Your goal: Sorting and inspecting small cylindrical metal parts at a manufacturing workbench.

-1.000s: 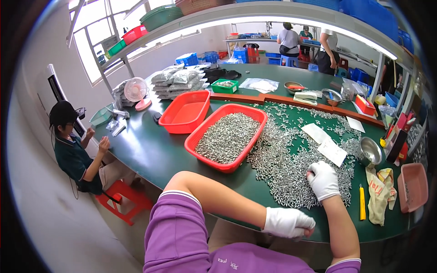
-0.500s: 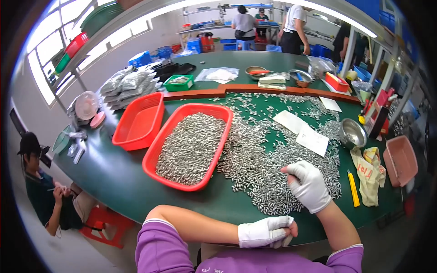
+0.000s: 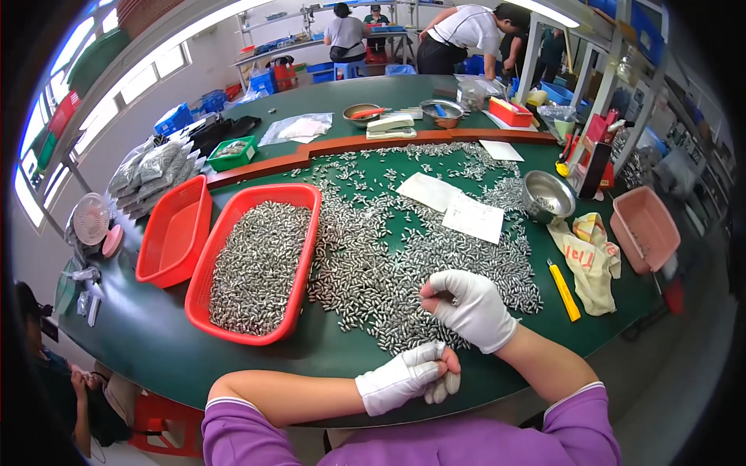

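Small silvery spindle-shaped metal pieces (image 3: 353,268) lie spread in a wide heap on the green tabletop. Over the heap's near right part is my right hand (image 3: 471,309), in a white glove with bare fingertips. Its fingers are curled, thumb and forefinger close together; whatever is between them cannot be made out. My left hand (image 3: 408,378), gloved the same way, is at the heap's near edge, just below and left of the right one. Its fingers are bent and pressed together, their contents hidden. Left of the heap stands a red basket (image 3: 305,256) filled with the same pieces.
An empty red basket (image 3: 172,233) stands further left. Two white paper sheets (image 3: 472,218) lie on the heap. To the right are a metal bowl (image 3: 549,196), a yellow cutter knife (image 3: 564,290), a cloth (image 3: 588,264) and a pink basin (image 3: 645,229). A brown wooden strip (image 3: 342,146) borders the far side.
My view has swung right, so the table sits further left in it. My left hand has come forward, nearer the heap and my right hand. A person in a white shirt now bends over at the back.
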A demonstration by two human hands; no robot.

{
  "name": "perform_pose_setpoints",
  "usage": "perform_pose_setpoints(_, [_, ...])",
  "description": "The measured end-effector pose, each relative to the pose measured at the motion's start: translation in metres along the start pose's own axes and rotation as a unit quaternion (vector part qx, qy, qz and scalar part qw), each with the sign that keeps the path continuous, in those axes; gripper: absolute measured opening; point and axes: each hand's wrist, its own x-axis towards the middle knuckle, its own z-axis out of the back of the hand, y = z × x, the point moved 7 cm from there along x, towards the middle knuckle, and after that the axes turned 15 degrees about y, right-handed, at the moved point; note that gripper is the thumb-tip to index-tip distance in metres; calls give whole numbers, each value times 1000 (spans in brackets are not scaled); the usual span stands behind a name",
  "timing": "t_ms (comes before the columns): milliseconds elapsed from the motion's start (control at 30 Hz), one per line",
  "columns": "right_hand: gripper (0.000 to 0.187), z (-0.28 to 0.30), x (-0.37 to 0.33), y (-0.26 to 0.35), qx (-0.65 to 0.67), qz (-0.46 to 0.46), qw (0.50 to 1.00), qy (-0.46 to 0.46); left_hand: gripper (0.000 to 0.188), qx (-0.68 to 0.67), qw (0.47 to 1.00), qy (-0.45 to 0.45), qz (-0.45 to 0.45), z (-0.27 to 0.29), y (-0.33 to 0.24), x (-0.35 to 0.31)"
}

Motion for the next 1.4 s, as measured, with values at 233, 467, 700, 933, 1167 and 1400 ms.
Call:
perform_pose_setpoints(233, [15, 4, 5, 9, -76, 89, 992, 36, 22, -71, 994, 16, -80, 0, -8, 3])
perform_pose_setpoints(467, [14, 9, 5, 6, 50, -19, 996, 75, 22, -116, 987, -4, -108, 6, -19, 4])
perform_pose_setpoints(700, [17, 14, 3, 33, -96, 138, 982, 88, 28, -24, 981, -120, -149, 26, -52, -6])
perform_pose_setpoints(933, [14, 9, -11, -9, 58, 104, 989, 87, 30, 25, 979, -173, -109, 28, -51, -4])
perform_pose_setpoints(1167, [20, 4, -13, -13, 137, 89, 978, 127, 27, 13, 979, -174, -102, 28, -48, -5])
perform_pose_setpoints(1400, [25, 5, -15, -15, 110, 83, 984, 112, 27, 12, 982, -165, -96, 31, -49, -4])
